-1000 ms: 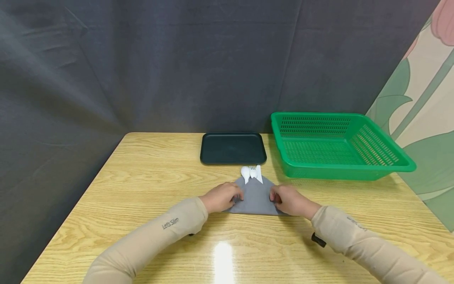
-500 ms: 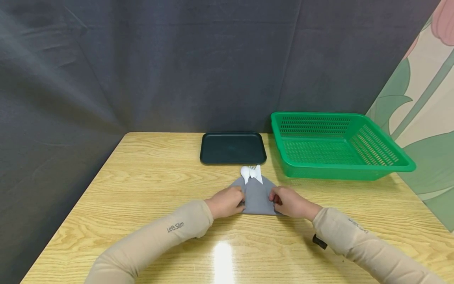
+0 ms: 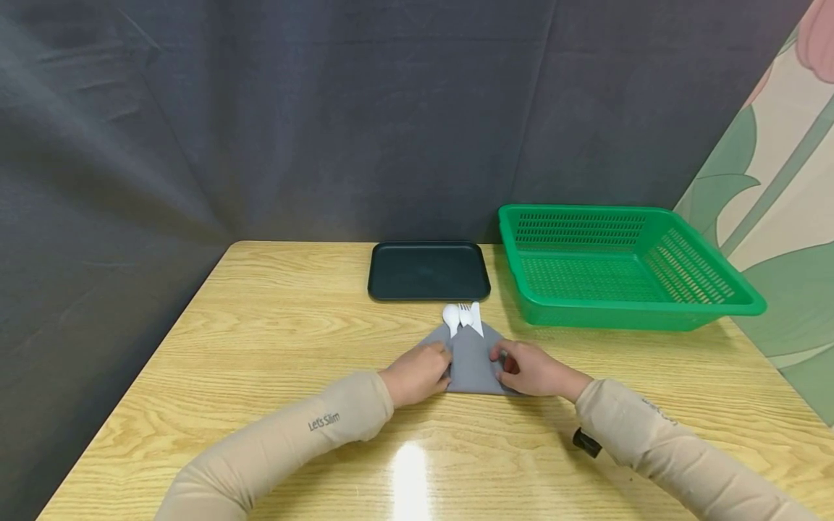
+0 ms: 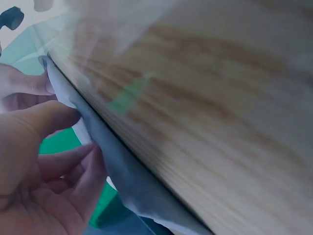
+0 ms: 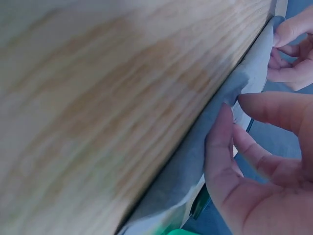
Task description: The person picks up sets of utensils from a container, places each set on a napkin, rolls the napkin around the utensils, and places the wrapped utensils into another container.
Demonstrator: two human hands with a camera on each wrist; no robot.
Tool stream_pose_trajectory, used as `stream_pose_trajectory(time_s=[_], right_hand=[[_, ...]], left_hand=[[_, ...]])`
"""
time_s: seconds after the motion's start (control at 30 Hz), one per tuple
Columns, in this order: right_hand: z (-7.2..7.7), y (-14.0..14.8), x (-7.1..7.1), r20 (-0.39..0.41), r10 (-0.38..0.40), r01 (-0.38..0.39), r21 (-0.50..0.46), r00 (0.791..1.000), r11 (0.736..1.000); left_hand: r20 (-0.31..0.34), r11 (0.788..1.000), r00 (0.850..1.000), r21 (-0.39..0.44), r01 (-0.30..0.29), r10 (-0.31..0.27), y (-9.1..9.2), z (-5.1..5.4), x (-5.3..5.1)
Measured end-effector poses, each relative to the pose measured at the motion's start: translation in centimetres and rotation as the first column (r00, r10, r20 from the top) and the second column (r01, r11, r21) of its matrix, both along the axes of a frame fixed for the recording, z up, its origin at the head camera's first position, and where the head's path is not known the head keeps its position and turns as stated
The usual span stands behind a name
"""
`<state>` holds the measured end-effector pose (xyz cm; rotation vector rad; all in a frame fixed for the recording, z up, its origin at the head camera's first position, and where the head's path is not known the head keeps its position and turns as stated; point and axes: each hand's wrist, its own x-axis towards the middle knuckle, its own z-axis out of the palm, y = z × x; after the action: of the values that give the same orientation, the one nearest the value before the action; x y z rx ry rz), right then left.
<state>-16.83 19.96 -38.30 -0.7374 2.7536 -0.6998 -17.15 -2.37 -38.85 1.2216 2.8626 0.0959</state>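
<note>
A grey cloth napkin (image 3: 470, 365) lies folded on the table, with its peak away from me. Out of its top stick the heads of a white spoon (image 3: 451, 316), a white fork (image 3: 465, 314) and a white knife (image 3: 476, 317); their handles are hidden under the cloth. My left hand (image 3: 417, 373) pinches the napkin's left side, folded inward, with bent fingers. At the right side my right hand (image 3: 536, 370) pinches the cloth between thumb and finger. Both wrist views show fingertips at the napkin's near edge (image 4: 129, 169).
Just beyond the cutlery lies a black rectangular tray (image 3: 428, 271). A green plastic basket (image 3: 625, 311) stands at the back right of the wooden table (image 3: 293, 318). Behind the table hangs a dark curtain (image 3: 365, 123).
My left hand has moved right, and the napkin's left corner has gone inward with it. The right hand has shifted slightly left at the napkin's right side. Cutlery, tray and basket stay put.
</note>
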Motion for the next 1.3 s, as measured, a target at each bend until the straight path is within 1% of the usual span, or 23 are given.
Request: stream_pose_trajectory(time_s=[0.13,0.27,0.5,0.6,0.77,0.87,1.0,1.1,1.2,1.3], right_hand=[[-0.1,0.0,0.0,0.008,0.006,-0.006,0.005,1.000,1.000],[-0.2,0.1,-0.1,0.007,0.008,-0.008,0.014,1.000,1.000],[0.0,0.0,-0.1,0.003,0.005,-0.005,0.021,1.000,1.000],[0.1,-0.1,-0.1,0.013,0.003,-0.004,0.028,1.000,1.000],[0.3,-0.4,-0.1,0.034,-0.012,0.011,0.027,0.999,1.000],[0.3,-0.5,-0.1,0.040,-0.024,0.024,0.010,0.999,1.000],[0.3,-0.7,-0.1,0.061,-0.043,0.044,-0.016,0.997,0.999],[0.3,-0.8,0.0,0.092,-0.059,0.062,-0.035,0.994,0.997],[0.3,-0.7,0.1,0.102,-0.064,0.068,-0.040,0.993,0.997],[0.2,-0.7,0.3,0.103,-0.061,0.066,-0.044,0.993,0.997]], left_hand=[[-0.079,0.994,0.997,-0.111,0.005,-0.014,0.3,0.0,0.4],[-0.118,0.988,0.993,-0.154,0.006,-0.025,0.5,-0.1,0.7],[-0.119,0.995,0.992,-0.089,-0.050,0.039,0.7,-0.1,1.1],[-0.121,0.995,0.991,-0.080,-0.060,0.050,0.8,-0.1,1.2],[-0.102,0.997,0.994,-0.069,-0.044,0.037,0.9,0.0,1.0],[-0.069,0.998,0.997,-0.043,-0.039,0.036,0.8,0.0,0.7],[-0.049,1.000,0.998,-0.004,-0.026,0.026,0.6,-0.2,0.3],[-0.037,1.000,0.999,0.013,-0.015,0.015,0.5,-0.2,0.1],[-0.040,1.000,0.999,0.001,-0.004,0.004,0.5,-0.2,0.2],[-0.058,0.999,0.998,-0.035,0.004,-0.006,0.5,-0.2,0.4]])
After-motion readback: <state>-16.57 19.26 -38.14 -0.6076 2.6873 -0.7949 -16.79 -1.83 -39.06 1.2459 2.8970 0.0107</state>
